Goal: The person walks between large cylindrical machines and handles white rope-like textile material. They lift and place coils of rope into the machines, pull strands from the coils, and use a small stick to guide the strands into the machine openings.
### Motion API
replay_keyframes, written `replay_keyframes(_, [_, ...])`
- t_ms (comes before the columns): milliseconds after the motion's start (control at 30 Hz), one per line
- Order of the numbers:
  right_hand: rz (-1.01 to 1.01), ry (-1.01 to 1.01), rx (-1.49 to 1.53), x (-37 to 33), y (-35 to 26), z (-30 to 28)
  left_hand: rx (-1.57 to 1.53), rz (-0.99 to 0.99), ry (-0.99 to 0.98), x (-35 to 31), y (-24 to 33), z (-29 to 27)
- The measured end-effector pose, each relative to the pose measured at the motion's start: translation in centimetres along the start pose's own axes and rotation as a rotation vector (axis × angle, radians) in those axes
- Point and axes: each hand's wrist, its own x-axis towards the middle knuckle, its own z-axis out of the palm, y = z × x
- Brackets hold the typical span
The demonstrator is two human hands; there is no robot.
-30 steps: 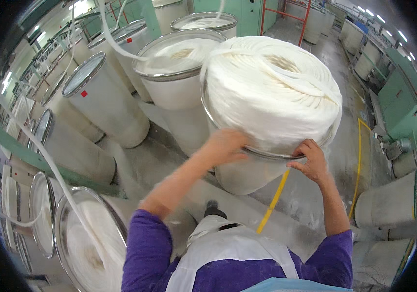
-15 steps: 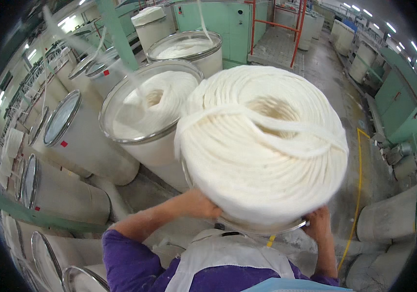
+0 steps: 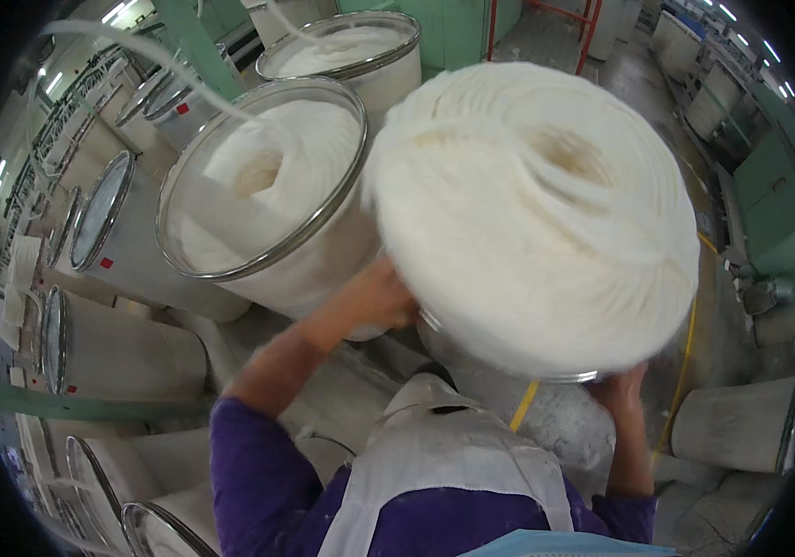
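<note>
A big coil of white fibre sliver [image 3: 500, 251] bulges over the top of a tall can in front of me and hides most of it. The can's metal rim [image 3: 569, 377] shows only along the near edge. My left hand [image 3: 386, 295] is closed at the rim's left side, blurred, its fingertips hidden beneath the coil. Under the near right edge, my right hand [image 3: 619, 388] grips the rim, its fingers partly covered. To the left stands another sliver can [image 3: 323, 255], holding a lower coil, with a strand of sliver [image 3: 151, 56] running down into it.
Several more cans, such as an upright one [image 3: 128, 357], line the left side. Behind stands another filled can [image 3: 388, 79]. A green post [image 3: 195, 56] rises at the back left, near a red frame [image 3: 592, 28]. A yellow floor line [image 3: 681, 371] runs along the right.
The can with the big coil has moved right and away from me, widening the gap to the left can. Both hands have travelled with it. My view has shifted too.
</note>
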Motion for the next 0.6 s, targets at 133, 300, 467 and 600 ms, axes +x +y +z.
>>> replay_keyframes(133, [-0.05, 0.019, -0.049, 7.3, 4.1, -0.4, -0.014, 0.12, -0.153, 9.2, -5.2, 2.5])
replay_keyframes(300, [0.227, 0.014, -0.095, 15.2, 7.9, 0.5, -0.104, -0.016, -0.161, 19.1, -10.0, 6.2])
replay_keyframes(467, [0.304, 0.204, -0.136, 18.6, 11.4, 4.0, -0.121, 0.031, -0.089, 24.5, -13.9, 10.5])
replay_keyframes(600, [0.508, 0.133, -0.161, 19.8, 13.9, 5.9, -0.115, 0.009, -0.11, 26.8, -14.1, 13.7])
